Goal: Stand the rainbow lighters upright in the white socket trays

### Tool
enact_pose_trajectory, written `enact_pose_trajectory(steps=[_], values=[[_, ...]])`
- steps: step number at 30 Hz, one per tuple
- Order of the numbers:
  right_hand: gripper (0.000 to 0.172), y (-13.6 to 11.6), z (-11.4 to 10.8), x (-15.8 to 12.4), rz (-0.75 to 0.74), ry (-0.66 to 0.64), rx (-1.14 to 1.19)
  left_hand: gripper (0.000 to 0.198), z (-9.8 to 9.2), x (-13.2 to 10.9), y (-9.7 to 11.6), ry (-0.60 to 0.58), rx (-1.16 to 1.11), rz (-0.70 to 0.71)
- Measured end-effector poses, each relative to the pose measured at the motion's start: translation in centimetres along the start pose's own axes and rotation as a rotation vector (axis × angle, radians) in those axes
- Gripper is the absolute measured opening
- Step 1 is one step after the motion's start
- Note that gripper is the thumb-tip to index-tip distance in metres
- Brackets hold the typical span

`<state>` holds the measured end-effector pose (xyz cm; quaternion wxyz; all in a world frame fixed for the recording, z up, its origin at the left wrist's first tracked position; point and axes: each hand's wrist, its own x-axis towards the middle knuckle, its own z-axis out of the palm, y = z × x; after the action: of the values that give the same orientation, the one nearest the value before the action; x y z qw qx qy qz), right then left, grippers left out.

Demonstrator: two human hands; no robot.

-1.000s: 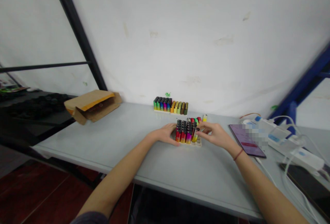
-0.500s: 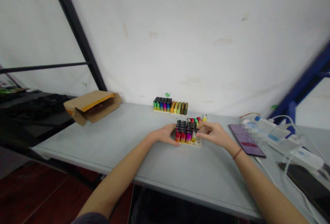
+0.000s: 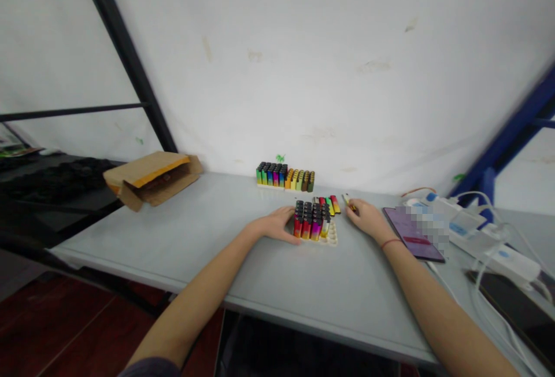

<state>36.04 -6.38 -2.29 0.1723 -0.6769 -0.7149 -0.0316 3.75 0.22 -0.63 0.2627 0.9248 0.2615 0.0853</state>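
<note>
Lighters (image 3: 309, 221) stand upright in a cream tray (image 3: 332, 239) on a grey table (image 3: 182, 255). Left hand (image 3: 273, 225): fingers spread open, holding nothing, touching the tray's left side. Right hand (image 3: 366, 219): fingertips (image 3: 352, 206) pinch a yellow lighter (image 3: 346, 198), just right of the tray. Farther back, a lighter row (image 3: 285, 176); far left, a cardboard box (image 3: 151, 180); right, a phone (image 3: 410, 231).

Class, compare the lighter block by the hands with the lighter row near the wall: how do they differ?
The near block is red, magenta and yellow, while the back row runs green, blue, orange and olive. The near block sits beside the left hand; the back row stands by the wall. Both stand upright with dark tops.
</note>
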Motion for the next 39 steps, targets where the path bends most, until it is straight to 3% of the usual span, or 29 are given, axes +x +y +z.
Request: enact_pose_trajectory(steps=[5,9,13,20,24,27,31,39], values=[[0.019,0.2,-1.0,0.1,0.116,-0.001,-0.052,0.107,0.1,0.1,-0.3,0.016,-0.012,0.011],[0.036,-0.4,-0.8,-0.1,0.212,-0.045,-0.047,0.106,0.2,0.1,-0.5,0.019,-0.008,0.004],[0.023,-1.4,-1.2,-0.5,0.178,-0.069,-0.01,0.106,0.1,0.1,-0.3,0.021,-0.01,0.008],[0.028,-3.3,-1.3,-0.7,0.243,0.251,0.547,0.106,0.1,0.1,-0.2,0.014,-0.001,0.004],[0.053,-4.3,-0.6,-0.7,0.371,0.196,0.91,0.104,0.1,0.1,-0.2,0.015,-0.01,0.002],[0.052,-4.8,-0.1,-0.5,0.494,0.196,1.124,0.107,0.1,0.1,-0.2,0.007,-0.007,-0.002],[0.044,-4.9,0.3,-0.2,0.599,0.236,1.249,0.106,0.2,0.1,-0.5,0.013,-0.006,-0.001],[0.036,-5.2,0.3,-0.1,0.663,0.335,1.32,0.106,0.2,0.1,-0.6,0.024,-0.006,0.007]])
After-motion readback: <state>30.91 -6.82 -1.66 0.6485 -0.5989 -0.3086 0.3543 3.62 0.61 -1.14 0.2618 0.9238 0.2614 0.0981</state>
